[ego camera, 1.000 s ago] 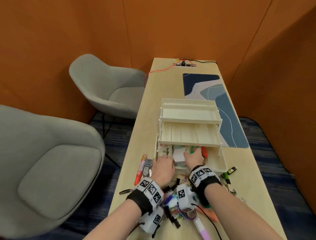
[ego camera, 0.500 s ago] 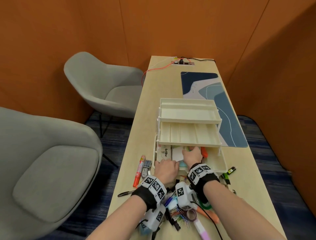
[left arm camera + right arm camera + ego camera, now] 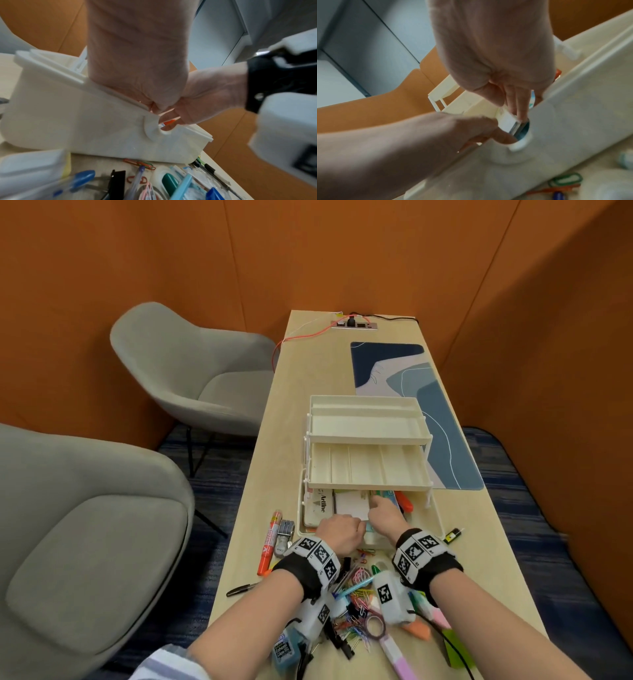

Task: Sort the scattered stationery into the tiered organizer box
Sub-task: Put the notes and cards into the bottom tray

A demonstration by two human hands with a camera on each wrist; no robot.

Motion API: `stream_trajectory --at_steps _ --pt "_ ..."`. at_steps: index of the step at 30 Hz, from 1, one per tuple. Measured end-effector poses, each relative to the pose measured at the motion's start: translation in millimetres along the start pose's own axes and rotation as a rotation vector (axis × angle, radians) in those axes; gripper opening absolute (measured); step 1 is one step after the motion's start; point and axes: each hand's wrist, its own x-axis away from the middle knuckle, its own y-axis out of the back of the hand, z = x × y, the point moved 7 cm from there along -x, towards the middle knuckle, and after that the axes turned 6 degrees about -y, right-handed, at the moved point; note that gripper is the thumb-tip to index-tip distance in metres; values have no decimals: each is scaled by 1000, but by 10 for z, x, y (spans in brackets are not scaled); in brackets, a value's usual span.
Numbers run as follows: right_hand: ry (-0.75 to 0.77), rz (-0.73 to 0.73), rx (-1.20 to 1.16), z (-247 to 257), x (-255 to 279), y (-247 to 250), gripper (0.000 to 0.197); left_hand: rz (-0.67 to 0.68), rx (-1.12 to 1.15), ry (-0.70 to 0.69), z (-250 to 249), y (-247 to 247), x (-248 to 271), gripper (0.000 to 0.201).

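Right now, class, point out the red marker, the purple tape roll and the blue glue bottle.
red marker [image 3: 269,539], head view, mid barrel.
purple tape roll [image 3: 366,630], head view, left rim.
blue glue bottle [image 3: 284,651], head view, label.

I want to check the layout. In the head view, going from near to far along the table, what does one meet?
Glue bottle → left hand → middle tray → top tray → power strip.

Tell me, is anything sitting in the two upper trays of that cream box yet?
No: in the head view the top tray and the divided middle tray show only bare plastic.
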Motion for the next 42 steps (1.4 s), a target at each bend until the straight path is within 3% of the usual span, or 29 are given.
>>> stream_trajectory --at_steps 5,10,14,16,18,20,21,26,32,36,39,42 --pt "159 -49 199 -14 59 -37 29 30 -20 7 53 -42 -51 49" --pt "170 120 437 -6 114 -209 39 -57 -74 8 82 22 -52 40" --pt "200 131 492 -22 64 -186 39 -144 -77 1 75 79 -30 36" --pt "260 25 470 -12 73 -126 35 -159 -61 -28 62 85 -43 35" --pt "262 -202 414 -44 116 36 31 -155 -68 -60 46 66 -77 37" --pt "195 -361 427 -141 169 192 28 -102 -76 -73 28 18 -116 41" --pt "158 -372 444 -201 174 218 31 -61 -77 -67 23 -16 -136 44" --pt "136 -151 462 -345 29 29 51 3 -104 -17 43 -95 -201 49" --pt "145 -61 481 -394 -15 -27 50 -74 -119 -44 -19 -24 -97 48" --pt "157 -26 364 -353 66 53 43 -253 -143 -169 -229 225 202 36" --pt "290 -219 151 -298 309 246 33 -350 -117 -291 -305 411 589 26" --pt "427 -322 -37 -382 706 298 27 -382 -18 -262 -112 418 1011 26"
